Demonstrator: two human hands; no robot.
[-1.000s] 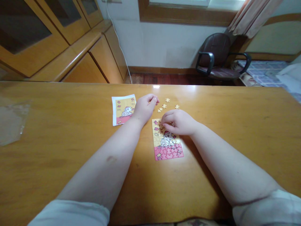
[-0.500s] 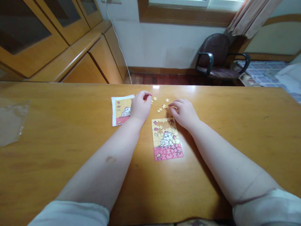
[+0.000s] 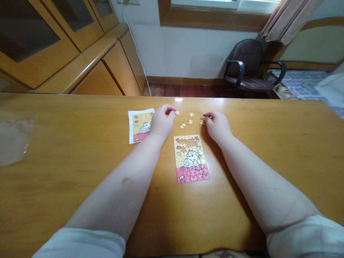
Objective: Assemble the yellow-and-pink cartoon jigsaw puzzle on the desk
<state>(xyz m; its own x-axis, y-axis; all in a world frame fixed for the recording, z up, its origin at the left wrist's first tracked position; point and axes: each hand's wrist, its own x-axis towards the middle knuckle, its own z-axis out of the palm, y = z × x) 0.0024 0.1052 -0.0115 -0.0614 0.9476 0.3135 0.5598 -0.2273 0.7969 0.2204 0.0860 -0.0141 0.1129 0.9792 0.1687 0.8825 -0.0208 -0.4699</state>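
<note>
A partly assembled jigsaw puzzle lies in front of me, pink below and yellow above, with a white cartoon figure in the middle. Its upper part has a gap where the table shows. Beyond it several loose yellow puzzle pieces are scattered. My left hand is closed in a pinch beside the leftmost loose piece; what its fingertips hold, if anything, is hidden. To the right, my right hand has its fingers drawn together beside another loose piece. I cannot make out what is between them.
A printed reference picture with a white border lies partly under my left hand. Clear plastic wrapping sits at the table's left side. Past the far edge of the wooden table stand an office chair and a cabinet.
My right hand has shifted right, uncovering a loose piece beside its fingertips. One middle piece has moved slightly right. My left hand stays almost in place.
</note>
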